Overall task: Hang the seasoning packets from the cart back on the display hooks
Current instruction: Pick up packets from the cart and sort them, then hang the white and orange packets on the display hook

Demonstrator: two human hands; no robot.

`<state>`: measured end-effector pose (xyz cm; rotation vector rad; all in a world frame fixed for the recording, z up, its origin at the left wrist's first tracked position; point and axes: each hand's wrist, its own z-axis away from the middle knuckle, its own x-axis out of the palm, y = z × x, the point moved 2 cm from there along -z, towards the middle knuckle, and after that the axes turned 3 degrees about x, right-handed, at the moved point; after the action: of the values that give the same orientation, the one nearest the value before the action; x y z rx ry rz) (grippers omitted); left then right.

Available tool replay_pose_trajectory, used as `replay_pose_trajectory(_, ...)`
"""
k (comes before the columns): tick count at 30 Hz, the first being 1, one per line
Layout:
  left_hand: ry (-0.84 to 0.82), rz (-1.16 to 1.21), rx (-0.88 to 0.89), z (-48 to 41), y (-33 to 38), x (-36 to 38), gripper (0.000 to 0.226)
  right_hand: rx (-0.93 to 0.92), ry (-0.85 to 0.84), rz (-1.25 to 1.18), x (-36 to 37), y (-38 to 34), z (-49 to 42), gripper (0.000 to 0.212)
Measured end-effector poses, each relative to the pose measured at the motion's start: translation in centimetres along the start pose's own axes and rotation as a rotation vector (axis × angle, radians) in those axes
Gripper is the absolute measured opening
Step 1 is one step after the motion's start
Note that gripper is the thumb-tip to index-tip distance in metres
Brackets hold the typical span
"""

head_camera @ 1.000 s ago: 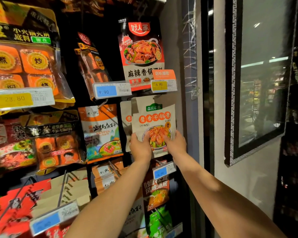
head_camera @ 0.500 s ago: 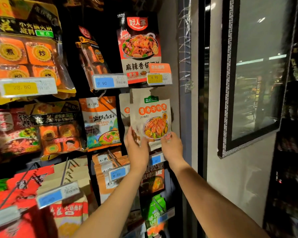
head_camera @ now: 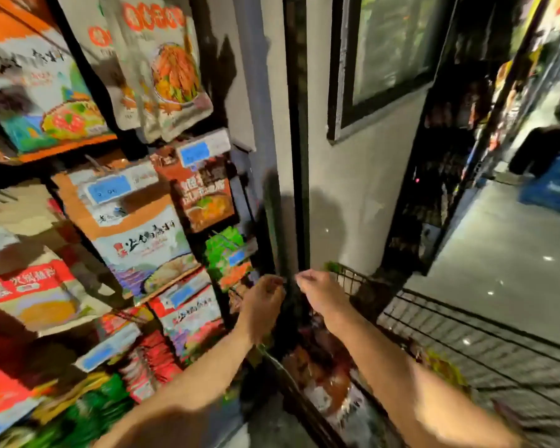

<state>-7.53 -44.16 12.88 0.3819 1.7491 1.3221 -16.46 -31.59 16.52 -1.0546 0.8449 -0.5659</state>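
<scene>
Packets are hanging in rows on the display hooks (head_camera: 94, 163) at the left, each pierced at the top so its face and blue price tag (head_camera: 109, 189) are showing; the beige seasoning packet (head_camera: 172, 69) with the stir-fry picture is now hanging free at the upper left, where half a second ago both hands were holding it up. The left hand (head_camera: 264, 302) and right hand (head_camera: 320, 292), both blurred, are hovering loosely curled and apparently empty over the wire cart (head_camera: 466, 344), having dropped from the rack, probably reaching for the next packets in the cart (head_camera: 324, 379).
</scene>
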Motion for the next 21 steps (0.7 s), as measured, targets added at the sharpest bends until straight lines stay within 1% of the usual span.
replay_pose_trajectory(2, -0.148, -0.102, -0.004, 0.9, -3.2, 2.7, 0.023, 0.076, 0.005, -0.008, -0.9, 5.5, 1.2, 0.010)
replay_pose_trajectory(3, -0.216, -0.128, -0.020, 1.3, -4.2, 3.8, 0.021, 0.123, 0.004, -0.023, -1.1, 7.9, 1.6, 0.010)
replay_pose_trajectory(5, -0.319, -0.155, -0.082, 2.0, -6.1, 5.3, 0.017, 0.215, 0.007, -0.124, -1.2, 12.0, 2.9, 0.026)
replay_pose_trajectory(6, -0.381, -0.158, -0.092, 2.3, -7.0, 6.2, 0.014, 0.264, 0.049, -0.222, -1.0, 14.2, 3.5, 0.030)
replay_pose_trajectory(7, -0.426, -0.164, -0.067, 2.5, -7.4, 7.0, 0.018, 0.322, 0.108, -0.258, -0.9, 15.9, 4.2, 0.037)
replay_pose_trajectory(8, -0.482, -0.189, -0.032, 2.7, -7.9, 7.8, 0.032, 0.407, 0.175, -0.237, -0.8, 16.4, 5.3, 0.031)
replay_pose_trajectory(9, -0.549, -0.215, 0.004, 2.9, -8.5, 8.8, 0.041, 0.480, 0.234, -0.247, -0.6, 17.3, 6.1, 0.027)
replay_pose_trajectory(10, -0.615, -0.242, -0.006, 3.1, -8.8, 9.6, 0.037, 0.542, 0.262, -0.273, -0.4, 18.2, 6.6, 0.024)
replay_pose_trajectory(12, -0.715, -0.260, -0.037, 3.6, -8.7, 11.3, 0.021, 0.637, 0.279, -0.324, 0.3, 20.2, 7.1, 0.024)
replay_pose_trajectory(15, -0.840, -0.256, -0.064, 4.4, -9.5, 14.0, 0.021, 0.756, 0.334, -0.366, 0.3, 22.6, 7.6, 0.019)
replay_pose_trajectory(17, -0.900, -0.245, -0.139, 5.0, -10.3, 15.6, 0.020, 0.784, 0.367, -0.391, -0.2, 24.1, 8.5, 0.019)
replay_pose_trajectory(19, -0.918, -0.248, -0.197, 5.1, -10.8, 17.4, 0.018, 0.811, 0.391, -0.406, -1.0, 25.7, 8.8, 0.017)
replay_pose_trajectory(21, -0.919, -0.277, -0.252, 5.0, -11.7, 19.5, 0.017, 0.828, 0.379, -0.380, -1.9, 27.7, 8.5, 0.017)
